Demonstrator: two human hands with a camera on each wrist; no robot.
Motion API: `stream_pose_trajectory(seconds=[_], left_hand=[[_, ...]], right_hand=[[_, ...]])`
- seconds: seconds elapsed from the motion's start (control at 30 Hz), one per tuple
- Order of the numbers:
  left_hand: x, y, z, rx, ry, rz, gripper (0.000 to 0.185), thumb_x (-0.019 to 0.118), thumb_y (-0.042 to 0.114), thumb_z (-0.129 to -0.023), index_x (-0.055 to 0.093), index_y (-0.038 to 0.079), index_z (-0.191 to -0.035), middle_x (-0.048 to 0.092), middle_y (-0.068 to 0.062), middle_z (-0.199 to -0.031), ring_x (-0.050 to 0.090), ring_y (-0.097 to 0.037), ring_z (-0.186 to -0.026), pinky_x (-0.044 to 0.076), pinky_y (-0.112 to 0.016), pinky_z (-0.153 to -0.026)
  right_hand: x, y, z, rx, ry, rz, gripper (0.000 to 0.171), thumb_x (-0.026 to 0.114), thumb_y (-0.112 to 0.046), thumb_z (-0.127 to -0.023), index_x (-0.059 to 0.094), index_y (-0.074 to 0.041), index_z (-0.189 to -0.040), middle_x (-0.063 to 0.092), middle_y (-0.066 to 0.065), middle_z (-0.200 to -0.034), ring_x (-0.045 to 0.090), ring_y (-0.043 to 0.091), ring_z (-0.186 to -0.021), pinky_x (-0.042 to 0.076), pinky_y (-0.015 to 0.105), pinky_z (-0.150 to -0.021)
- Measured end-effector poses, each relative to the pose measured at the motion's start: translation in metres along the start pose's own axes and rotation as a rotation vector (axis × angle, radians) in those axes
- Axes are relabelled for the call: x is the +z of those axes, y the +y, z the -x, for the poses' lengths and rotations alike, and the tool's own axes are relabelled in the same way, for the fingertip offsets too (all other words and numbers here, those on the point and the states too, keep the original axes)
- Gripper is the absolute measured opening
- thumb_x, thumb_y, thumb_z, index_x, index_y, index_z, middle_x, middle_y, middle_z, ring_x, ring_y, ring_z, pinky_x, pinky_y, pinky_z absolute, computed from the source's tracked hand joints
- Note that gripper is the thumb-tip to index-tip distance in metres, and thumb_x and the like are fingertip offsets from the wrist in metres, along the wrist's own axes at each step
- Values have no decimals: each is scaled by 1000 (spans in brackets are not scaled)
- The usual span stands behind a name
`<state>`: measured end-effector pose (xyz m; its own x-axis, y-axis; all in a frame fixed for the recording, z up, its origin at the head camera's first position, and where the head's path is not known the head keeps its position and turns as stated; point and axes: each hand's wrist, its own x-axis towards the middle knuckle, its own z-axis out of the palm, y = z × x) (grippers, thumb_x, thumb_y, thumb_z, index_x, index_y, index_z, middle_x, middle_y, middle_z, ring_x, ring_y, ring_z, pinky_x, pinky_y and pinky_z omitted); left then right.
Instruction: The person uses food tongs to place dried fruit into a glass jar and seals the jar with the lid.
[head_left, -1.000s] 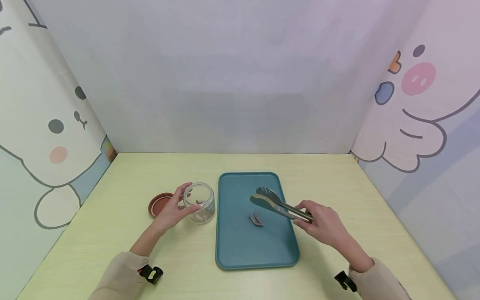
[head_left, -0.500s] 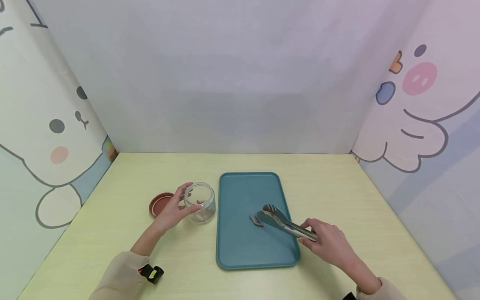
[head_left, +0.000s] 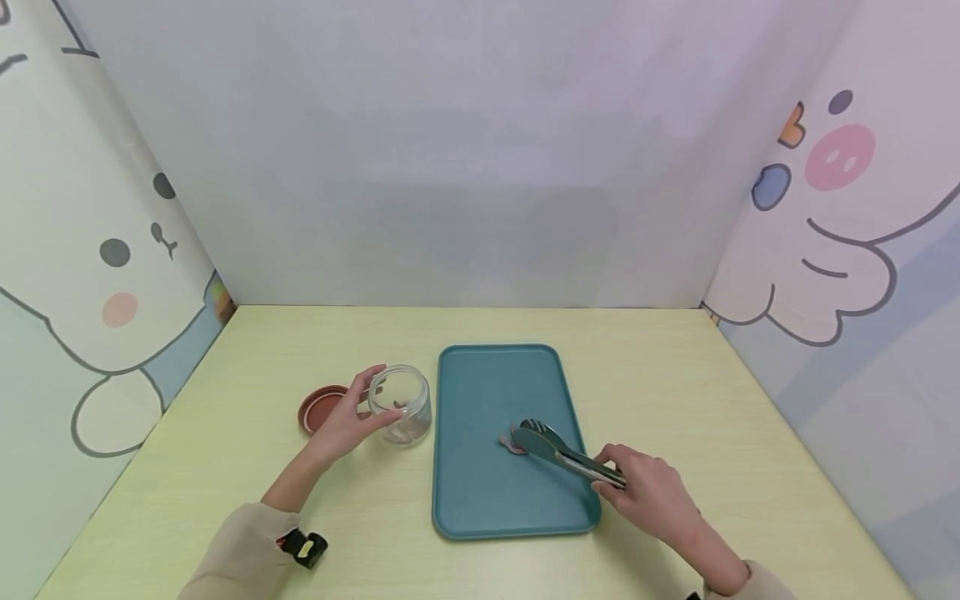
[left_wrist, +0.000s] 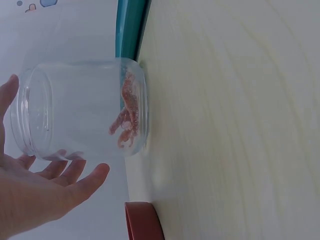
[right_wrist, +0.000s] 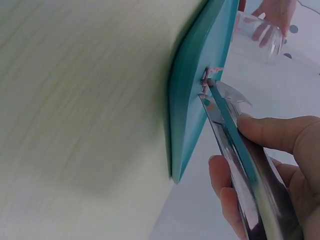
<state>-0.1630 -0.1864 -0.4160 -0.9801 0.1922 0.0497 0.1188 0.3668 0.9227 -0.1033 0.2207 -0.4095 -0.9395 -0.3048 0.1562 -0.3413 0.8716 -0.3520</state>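
My left hand (head_left: 343, 427) holds a clear jar (head_left: 415, 423) near its rim, thumb on one side and fingers on the other. The jar stands upright and open-topped on the table, left of a teal tray (head_left: 480, 500). Reddish-brown strips of what looks like dried meat (left_wrist: 130, 102) lie on its bottom. My right hand (head_left: 654, 497) grips metal tongs (head_left: 577, 464) between thumb and fingers, above the tray's right side. The tongs' tips are at a small reddish strip (head_left: 512, 445) on the tray and partly cover it. Whether they pinch it is unclear.
A round reddish-brown lid (head_left: 317, 410) lies on the table beyond my left hand, partly hidden by it. The pale wooden table (head_left: 637, 358) ends at a plain back wall. Cartoon-printed curtains (head_left: 817, 233) hang at both sides.
My right hand has moved the tongs down and toward the near side, and their tips have come together over the strip on the tray. The left hand and jar stay put.
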Motion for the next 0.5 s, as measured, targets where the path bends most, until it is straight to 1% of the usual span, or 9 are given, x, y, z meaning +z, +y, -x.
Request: stream_pose_trajectory(seconds=[0.27, 0.5], left_hand=[[0, -1, -1, 8, 1, 5, 74, 66, 29, -79, 23, 16, -137, 28, -16, -135, 26, -37, -122, 34, -49, -92], [0, -2, -1, 5, 1, 7, 74, 67, 30, -79, 23, 16, -137, 28, -16, -135, 26, -37, -122, 34, -49, -92]], right_hand=[[2, 4, 0, 20, -2, -5, 22, 75, -19, -68, 59, -22, -83, 37, -15, -57, 32, 2, -44, 27, 21, -38], [6, 8, 0, 24, -12, -53, 21, 74, -15, -69, 59, -23, -81, 39, -14, -56, 31, 2, -43, 27, 20, -38]])
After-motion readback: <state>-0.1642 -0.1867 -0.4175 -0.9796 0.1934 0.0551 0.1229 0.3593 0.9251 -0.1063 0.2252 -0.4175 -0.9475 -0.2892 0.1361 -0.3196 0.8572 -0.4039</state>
